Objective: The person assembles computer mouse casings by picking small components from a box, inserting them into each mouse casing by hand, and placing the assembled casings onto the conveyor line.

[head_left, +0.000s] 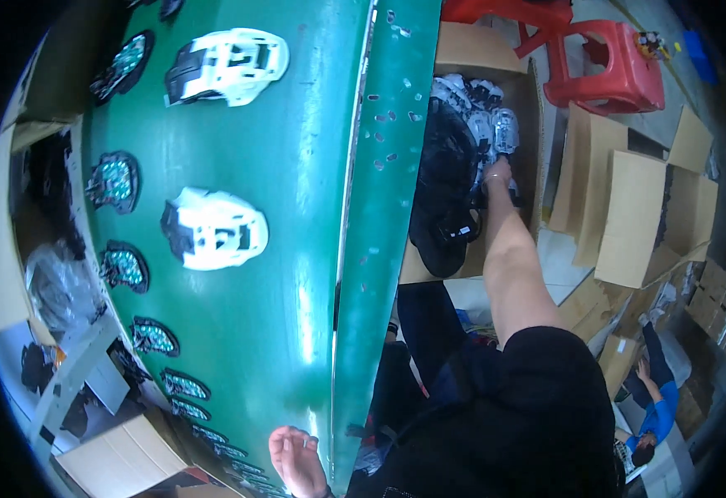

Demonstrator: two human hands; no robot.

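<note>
My right hand reaches into an open cardboard box on the right, its fingers closed on the near end of a pale grey-white plastic part. More such parts are heaped around it. A large black item lies along the box's left side. My left hand hovers at the lower edge over the green work surface, fingers loosely bent and nothing visible in them. Ahead of it on that surface lie a white plastic shell with a black end and a similar shell farther away.
A row of dark pieces with green shiny patches runs along the surface's left edge. Cardboard boxes stand beyond it. To the right are red plastic stools, open cartons and a person in blue.
</note>
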